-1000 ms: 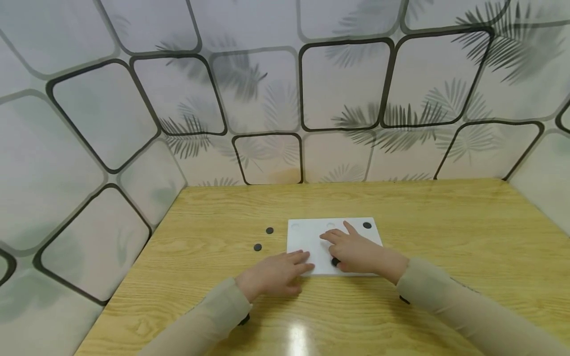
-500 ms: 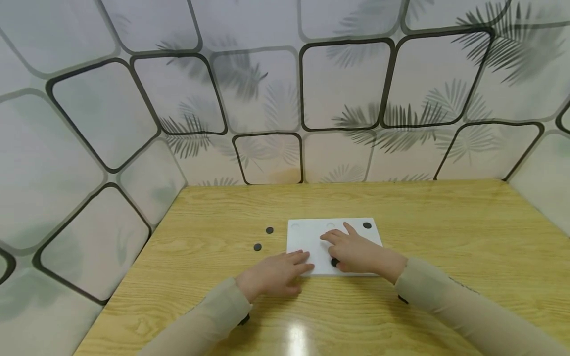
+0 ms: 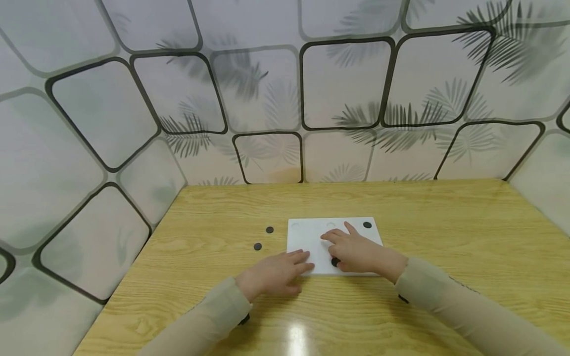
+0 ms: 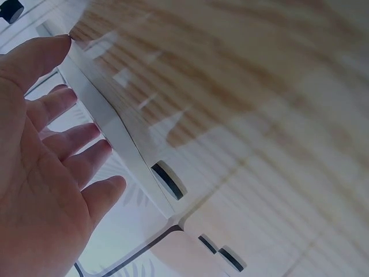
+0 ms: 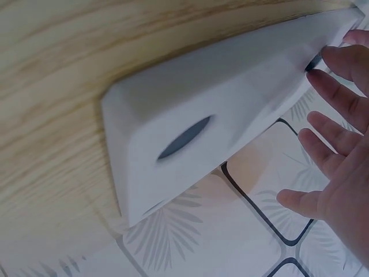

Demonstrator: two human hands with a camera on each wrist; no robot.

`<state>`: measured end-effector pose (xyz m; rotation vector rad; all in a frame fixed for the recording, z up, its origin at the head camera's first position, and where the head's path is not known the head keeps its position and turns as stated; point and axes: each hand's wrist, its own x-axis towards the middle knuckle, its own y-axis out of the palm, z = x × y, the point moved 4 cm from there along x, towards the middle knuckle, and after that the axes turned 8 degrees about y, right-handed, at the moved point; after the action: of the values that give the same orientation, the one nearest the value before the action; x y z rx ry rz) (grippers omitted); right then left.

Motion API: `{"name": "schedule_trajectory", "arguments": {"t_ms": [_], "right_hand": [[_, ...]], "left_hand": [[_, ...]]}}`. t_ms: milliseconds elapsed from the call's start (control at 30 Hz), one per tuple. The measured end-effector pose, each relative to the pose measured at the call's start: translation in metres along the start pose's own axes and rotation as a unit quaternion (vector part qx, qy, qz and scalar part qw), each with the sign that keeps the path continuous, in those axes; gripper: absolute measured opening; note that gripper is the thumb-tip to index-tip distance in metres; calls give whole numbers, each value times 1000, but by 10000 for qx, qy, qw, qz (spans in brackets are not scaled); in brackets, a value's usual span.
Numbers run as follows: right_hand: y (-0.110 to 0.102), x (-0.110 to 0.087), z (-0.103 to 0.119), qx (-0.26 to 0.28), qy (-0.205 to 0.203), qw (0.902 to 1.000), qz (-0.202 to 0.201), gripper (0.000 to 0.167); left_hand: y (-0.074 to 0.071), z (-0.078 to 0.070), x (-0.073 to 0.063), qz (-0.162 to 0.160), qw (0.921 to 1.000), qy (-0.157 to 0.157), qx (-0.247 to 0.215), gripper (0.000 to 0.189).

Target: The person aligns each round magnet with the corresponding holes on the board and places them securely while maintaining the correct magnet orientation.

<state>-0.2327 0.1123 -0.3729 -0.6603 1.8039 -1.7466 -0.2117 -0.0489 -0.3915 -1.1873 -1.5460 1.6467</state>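
A white board [image 3: 311,232] with shallow round recesses lies on the table. My left hand [image 3: 280,272] rests along its near left edge, fingers spread and holding nothing. Over the board, my right hand [image 3: 358,252] pinches a black disc [image 3: 335,261] between thumb and index finger, its other fingers spread. The right wrist view shows this pinched disc [image 5: 314,60] close to the board's surface. A dark disc [image 3: 367,225] sits at the board's far right corner. In the right wrist view, a dark disc [image 5: 184,138] lies flat in the board. Both hands cover parts of the board.
Left of the board, two loose black discs [image 3: 269,230] [image 3: 258,246] lie on the wooden table [image 3: 213,217]. The left wrist view shows a loose disc [image 4: 168,180] by the board's edge, with two more [image 4: 232,259] farther off. Patterned cloth walls [image 3: 343,94] enclose the table's back and sides.
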Motion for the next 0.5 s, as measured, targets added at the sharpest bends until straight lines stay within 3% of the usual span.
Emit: {"name": "schedule_trajectory", "arguments": {"t_ms": [500], "right_hand": [[3,-6,-8,76,8,9999,-108,10]], "left_hand": [[-1,-2,0,-28,10000,13,-27,55]]}}
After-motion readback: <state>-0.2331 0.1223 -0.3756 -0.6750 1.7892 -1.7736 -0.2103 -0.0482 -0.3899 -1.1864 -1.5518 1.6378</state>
